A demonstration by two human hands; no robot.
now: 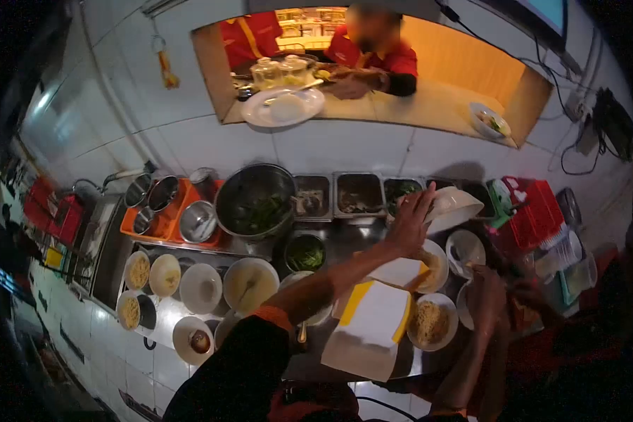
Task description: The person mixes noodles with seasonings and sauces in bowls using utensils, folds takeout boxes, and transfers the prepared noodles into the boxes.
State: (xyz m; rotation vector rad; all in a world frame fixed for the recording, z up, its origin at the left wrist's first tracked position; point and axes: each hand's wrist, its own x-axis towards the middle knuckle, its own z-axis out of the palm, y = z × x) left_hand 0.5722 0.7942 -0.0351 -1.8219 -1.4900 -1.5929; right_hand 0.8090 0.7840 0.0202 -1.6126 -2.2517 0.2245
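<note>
My left hand (411, 224) grips the side of a white bowl (456, 211), tilted above the counter near the metal trays. Lower and to the right, my right hand (484, 297) is closed beside a white bowl (465, 247); a thin item at its fingertips is too small to name. A bowl of noodles (432, 322) stands left of my right wrist. White boxes or cartons with yellow edges (373, 316) lie between my forearms, partly under my left arm.
A large metal bowl of greens (257, 204) and metal trays (359, 193) line the back. More bowls (201, 288) stand left. A red basket (538, 214) is at the right, near another person's hand (531, 294). People in red (408, 60) stand behind the serving window.
</note>
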